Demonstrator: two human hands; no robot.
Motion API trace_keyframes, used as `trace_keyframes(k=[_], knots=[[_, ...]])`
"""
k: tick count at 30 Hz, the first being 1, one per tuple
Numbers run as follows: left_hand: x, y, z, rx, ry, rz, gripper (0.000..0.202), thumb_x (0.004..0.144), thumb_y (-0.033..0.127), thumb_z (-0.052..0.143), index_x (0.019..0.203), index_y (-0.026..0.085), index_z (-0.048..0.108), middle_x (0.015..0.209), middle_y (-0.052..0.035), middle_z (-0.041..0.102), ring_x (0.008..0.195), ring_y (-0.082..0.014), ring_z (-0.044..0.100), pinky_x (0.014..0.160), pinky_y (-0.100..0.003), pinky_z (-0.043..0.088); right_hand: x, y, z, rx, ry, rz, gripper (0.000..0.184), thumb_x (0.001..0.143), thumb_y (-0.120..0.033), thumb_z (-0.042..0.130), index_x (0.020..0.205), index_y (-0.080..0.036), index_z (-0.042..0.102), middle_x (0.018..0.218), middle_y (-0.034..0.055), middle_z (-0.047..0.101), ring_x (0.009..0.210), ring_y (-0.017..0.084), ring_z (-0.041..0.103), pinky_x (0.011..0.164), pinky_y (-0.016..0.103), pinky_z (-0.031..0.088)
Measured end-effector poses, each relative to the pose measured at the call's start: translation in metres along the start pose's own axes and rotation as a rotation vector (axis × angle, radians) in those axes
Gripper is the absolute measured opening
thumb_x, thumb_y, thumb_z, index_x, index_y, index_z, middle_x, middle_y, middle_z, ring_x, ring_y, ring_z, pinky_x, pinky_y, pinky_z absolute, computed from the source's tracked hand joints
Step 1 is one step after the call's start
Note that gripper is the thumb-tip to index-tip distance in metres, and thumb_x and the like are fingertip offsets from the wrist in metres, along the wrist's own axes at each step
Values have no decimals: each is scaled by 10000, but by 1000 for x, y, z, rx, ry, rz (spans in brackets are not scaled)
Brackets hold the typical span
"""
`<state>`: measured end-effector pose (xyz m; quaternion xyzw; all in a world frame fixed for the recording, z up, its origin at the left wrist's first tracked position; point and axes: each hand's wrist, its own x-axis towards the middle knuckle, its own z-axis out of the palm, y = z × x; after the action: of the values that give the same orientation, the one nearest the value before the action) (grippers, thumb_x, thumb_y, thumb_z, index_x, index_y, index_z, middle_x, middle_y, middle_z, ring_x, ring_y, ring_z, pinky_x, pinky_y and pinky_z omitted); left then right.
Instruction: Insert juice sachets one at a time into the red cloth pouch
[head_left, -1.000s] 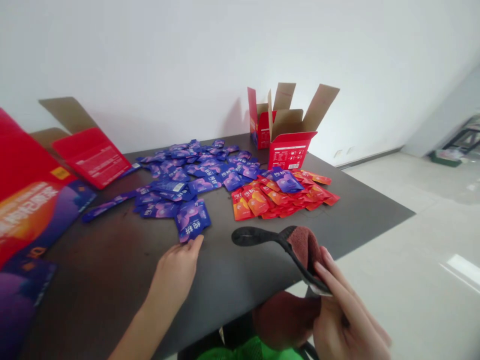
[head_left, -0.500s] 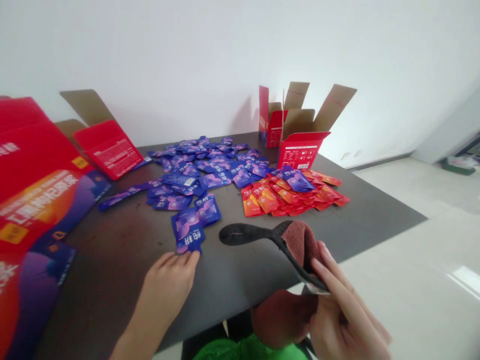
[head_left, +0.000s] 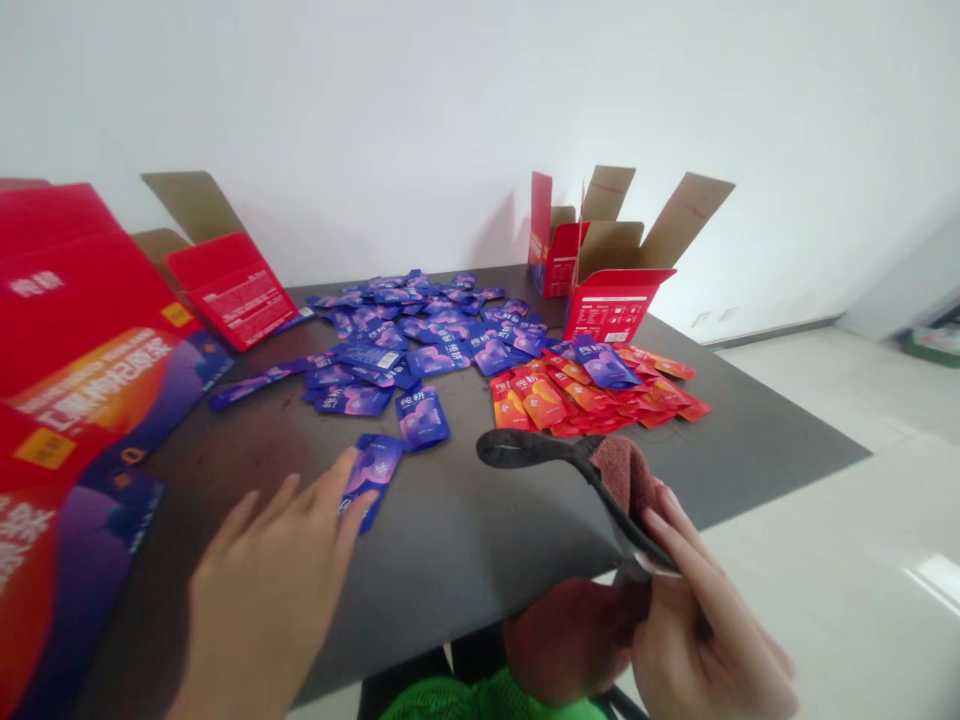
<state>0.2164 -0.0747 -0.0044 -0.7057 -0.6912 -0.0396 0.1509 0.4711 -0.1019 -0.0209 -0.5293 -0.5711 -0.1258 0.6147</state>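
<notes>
My left hand (head_left: 277,575) is at the near left of the table, thumb and index finger on a blue-purple pouch (head_left: 377,463). Its lower end is behind the fingers; the other fingers are spread. Another blue-purple pouch (head_left: 422,418) lies just beyond it. At the right, my right hand (head_left: 709,625) grips a brown fuzzy cloth (head_left: 621,470) with black edging and a black strap loop sticking out to the left. Part of the cloth hangs down by the table's front edge. Behind the cloth lies a pile of orange-red pouches (head_left: 536,400) with a few blue ones on top.
A wide heap of blue-purple pouches (head_left: 442,325) covers the back middle of the grey table (head_left: 427,540). Open red cartons (head_left: 611,305) stand at the back right, flaps up. Large red printed cartons (head_left: 97,310) fill the left side. A white wall is behind.
My left hand has shifted left, its thumb and index finger now at the pouch, which has slid apart from the one beside it. My right hand still holds the cloth. The view has turned slightly.
</notes>
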Motion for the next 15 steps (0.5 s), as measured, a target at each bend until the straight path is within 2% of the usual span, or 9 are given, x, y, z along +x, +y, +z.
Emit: trace_keyframes(k=[1,3,5,7,9,12,13,15], knots=[[13,17,-3,37,-40,-40,476,866,361,290,1253,122,428,929,-171,662,926,-338,589,808,-488,412,0,1,0,-5,2,-4,374,756,-14,517,1030,-241,632,1088,0,628,901,173,638,717,253,542],[39,41,-1,54,-184,-44,429,856,365,334,1153,114,515,796,-165,667,773,-317,625,676,-424,459,2,0,-1,-29,40,34,367,761,-14,513,1012,-250,639,1067,-12,638,889,167,641,714,250,537],[57,47,9,37,-258,-2,340,842,300,363,1021,122,590,752,-155,666,708,-298,634,636,-394,464,3,-1,-2,-46,81,88,350,773,-14,498,981,-251,651,1035,-19,651,874,159,645,724,253,529],[66,40,21,8,-269,69,319,831,204,341,994,141,608,797,-145,677,742,-275,640,721,-414,457,4,0,-3,-39,89,110,338,780,-17,491,963,-247,657,1027,-20,654,876,157,644,729,254,524],[65,24,34,-35,-286,159,373,803,106,306,995,193,614,932,-110,681,880,-233,627,882,-430,395,5,3,-4,-14,77,95,338,777,-22,499,981,-245,651,1051,-17,645,897,158,638,734,250,525],[47,-7,47,-96,-336,259,454,707,3,294,837,257,646,1130,-16,623,1116,-176,512,1018,-428,268,5,8,-5,21,88,100,357,766,-10,508,999,-245,644,1073,-17,636,914,153,632,758,246,518],[38,-16,48,-120,-324,271,459,688,-4,292,810,261,646,1146,-3,613,1148,-174,484,1028,-436,254,5,10,-5,25,93,105,365,763,-3,507,999,-245,644,1072,-19,636,914,151,632,764,246,517],[20,-26,45,-154,-222,231,439,723,36,291,878,252,640,1145,-24,613,1148,-194,485,1029,-459,249,5,13,-5,22,77,94,376,753,5,510,1003,-242,643,1072,-15,636,912,155,632,757,245,521]])
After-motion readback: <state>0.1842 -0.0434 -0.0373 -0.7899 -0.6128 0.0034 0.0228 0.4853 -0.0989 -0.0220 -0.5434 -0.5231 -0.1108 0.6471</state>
